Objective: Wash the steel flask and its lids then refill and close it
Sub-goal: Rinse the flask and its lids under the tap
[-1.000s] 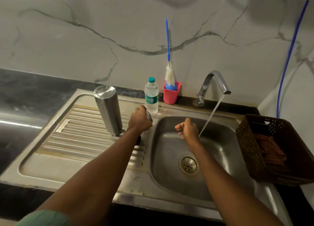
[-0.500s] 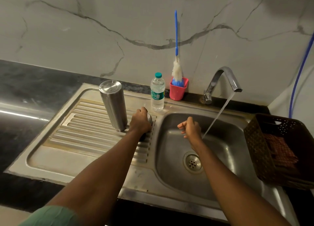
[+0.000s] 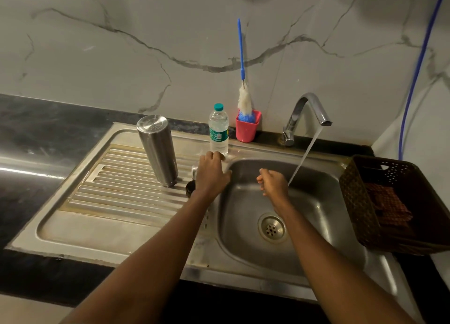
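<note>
The steel flask (image 3: 157,150) stands upside down on the ribbed drainboard (image 3: 117,177). A steel lid (image 3: 194,171) peeks out at the left edge of my left hand (image 3: 211,175), and a dark round lid (image 3: 190,188) lies just below it. My left hand lies with loosely spread fingers over the rim between drainboard and sink basin (image 3: 316,214). My right hand (image 3: 272,183) hangs over the basin with its fingers curled; nothing shows in it. Water runs from the tap (image 3: 309,109) and falls just right of that hand.
A plastic water bottle (image 3: 218,130) stands behind my left hand. A pink cup (image 3: 247,128) with a blue-handled bottle brush (image 3: 241,55) sits by the wall. A brown basket (image 3: 389,202) with a cloth stands right of the basin. Dark counter lies to the left.
My left hand has slid right off the steel lid, which now shows at its left side. My right hand has stayed curled beside the running water.
</note>
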